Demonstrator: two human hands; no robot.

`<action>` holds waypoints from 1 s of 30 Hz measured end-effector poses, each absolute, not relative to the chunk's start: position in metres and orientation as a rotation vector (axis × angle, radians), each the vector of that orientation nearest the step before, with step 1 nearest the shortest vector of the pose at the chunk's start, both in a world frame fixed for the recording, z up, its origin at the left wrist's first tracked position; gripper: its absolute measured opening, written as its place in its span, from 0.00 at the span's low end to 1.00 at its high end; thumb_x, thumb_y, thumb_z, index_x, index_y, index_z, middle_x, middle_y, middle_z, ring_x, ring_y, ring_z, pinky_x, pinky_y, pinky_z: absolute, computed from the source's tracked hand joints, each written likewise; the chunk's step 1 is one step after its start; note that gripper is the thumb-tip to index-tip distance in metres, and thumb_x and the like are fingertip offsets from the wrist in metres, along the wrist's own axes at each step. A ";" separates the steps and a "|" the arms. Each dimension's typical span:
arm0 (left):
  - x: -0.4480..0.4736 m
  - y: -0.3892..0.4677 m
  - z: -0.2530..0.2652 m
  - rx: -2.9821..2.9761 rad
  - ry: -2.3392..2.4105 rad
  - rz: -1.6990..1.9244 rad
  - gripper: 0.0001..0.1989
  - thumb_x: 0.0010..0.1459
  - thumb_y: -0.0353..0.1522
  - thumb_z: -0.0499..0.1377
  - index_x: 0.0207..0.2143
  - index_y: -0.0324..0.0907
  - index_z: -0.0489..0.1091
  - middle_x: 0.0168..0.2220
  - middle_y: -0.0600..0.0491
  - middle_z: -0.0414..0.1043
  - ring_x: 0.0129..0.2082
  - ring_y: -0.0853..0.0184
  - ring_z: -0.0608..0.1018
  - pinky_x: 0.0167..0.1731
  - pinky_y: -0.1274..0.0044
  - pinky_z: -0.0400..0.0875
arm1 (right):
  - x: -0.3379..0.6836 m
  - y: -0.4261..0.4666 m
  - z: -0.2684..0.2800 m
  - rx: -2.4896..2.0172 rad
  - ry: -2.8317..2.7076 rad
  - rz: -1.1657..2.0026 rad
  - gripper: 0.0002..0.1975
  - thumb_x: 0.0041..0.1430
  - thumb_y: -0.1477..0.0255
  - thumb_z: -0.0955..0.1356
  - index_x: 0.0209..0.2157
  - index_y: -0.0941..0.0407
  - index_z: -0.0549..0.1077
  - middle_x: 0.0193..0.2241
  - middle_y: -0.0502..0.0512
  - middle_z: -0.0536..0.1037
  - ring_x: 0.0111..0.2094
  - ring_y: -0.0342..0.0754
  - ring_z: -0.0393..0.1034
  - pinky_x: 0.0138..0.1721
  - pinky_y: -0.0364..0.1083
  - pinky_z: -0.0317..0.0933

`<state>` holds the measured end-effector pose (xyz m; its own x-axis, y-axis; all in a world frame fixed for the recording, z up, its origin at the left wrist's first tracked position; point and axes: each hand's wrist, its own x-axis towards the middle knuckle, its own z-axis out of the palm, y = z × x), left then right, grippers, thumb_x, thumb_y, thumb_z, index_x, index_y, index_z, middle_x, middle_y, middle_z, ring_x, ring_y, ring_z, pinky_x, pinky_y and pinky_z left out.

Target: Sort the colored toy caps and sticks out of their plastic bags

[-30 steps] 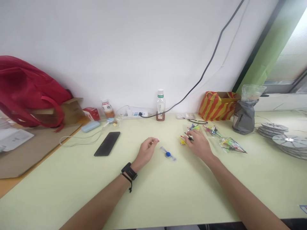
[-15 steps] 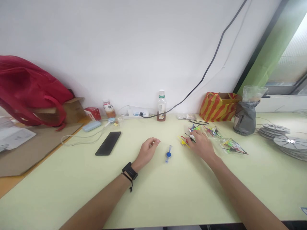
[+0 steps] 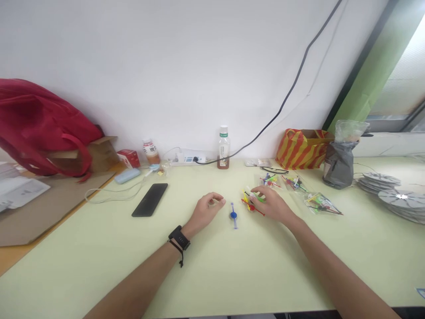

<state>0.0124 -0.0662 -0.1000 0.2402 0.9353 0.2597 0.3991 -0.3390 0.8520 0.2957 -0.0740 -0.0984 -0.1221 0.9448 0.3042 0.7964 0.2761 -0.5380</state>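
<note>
On the pale green table lies a small blue disc with a thin bar across it; the bar is slightly blurred. My left hand rests to its left, fingers curved, thumb and forefinger apart, holding nothing. To the right of the disc my right hand is closed at the fingertips on a cluster of small coloured plastic pieces, yellow, red, green, white and black. The fingers hide part of the cluster. Behind that hand lie clear bags of similar pieces, and another bag is farther right.
A black phone lies left of my left hand. A drink bottle stands by the wall near a power strip with a black cable. Stacked grey discs, a grey bag and a striped bag are at right.
My right hand has moved left and slightly nearer with the coloured pieces, toward the blue disc. The disc's bar has turned. My left thumb and forefinger have spread a little.
</note>
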 end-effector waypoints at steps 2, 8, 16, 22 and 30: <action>0.013 -0.069 -0.098 1.895 1.214 1.021 0.15 0.59 0.45 0.64 0.41 0.45 0.78 0.44 0.49 0.79 0.43 0.58 0.76 0.46 0.69 0.70 | 0.295 -0.077 -0.098 -1.604 -1.922 0.304 0.18 0.64 0.57 0.66 0.50 0.52 0.76 0.49 0.57 0.79 0.47 0.54 0.74 0.44 0.49 0.67; 0.014 -0.079 -0.089 2.040 1.053 0.935 0.17 0.55 0.45 0.68 0.43 0.46 0.79 0.45 0.48 0.80 0.46 0.56 0.78 0.49 0.67 0.71 | 0.294 -0.083 -0.096 -1.530 -2.049 0.355 0.24 0.60 0.53 0.70 0.53 0.51 0.76 0.51 0.58 0.79 0.51 0.58 0.73 0.50 0.51 0.66; 0.016 -0.084 -0.083 2.213 0.836 0.852 0.07 0.62 0.39 0.63 0.38 0.51 0.82 0.39 0.50 0.81 0.42 0.57 0.79 0.50 0.63 0.71 | 0.288 -0.080 -0.099 -1.390 -2.115 0.440 0.20 0.66 0.64 0.67 0.58 0.50 0.73 0.50 0.58 0.79 0.50 0.57 0.73 0.52 0.52 0.65; 0.014 -0.085 -0.086 2.282 0.921 0.934 0.20 0.55 0.41 0.70 0.50 0.52 0.77 0.55 0.47 0.72 0.58 0.53 0.70 0.60 0.61 0.65 | 0.269 -0.085 -0.097 -1.180 -2.145 0.578 0.17 0.68 0.68 0.64 0.56 0.50 0.75 0.52 0.57 0.79 0.54 0.54 0.71 0.57 0.53 0.64; 0.012 -0.083 -0.092 2.312 0.958 0.854 0.27 0.57 0.43 0.69 0.58 0.50 0.71 0.52 0.47 0.75 0.52 0.53 0.75 0.56 0.62 0.69 | 0.257 -0.096 -0.085 -1.048 -2.160 0.720 0.20 0.64 0.61 0.70 0.57 0.49 0.73 0.53 0.57 0.77 0.55 0.54 0.71 0.57 0.52 0.65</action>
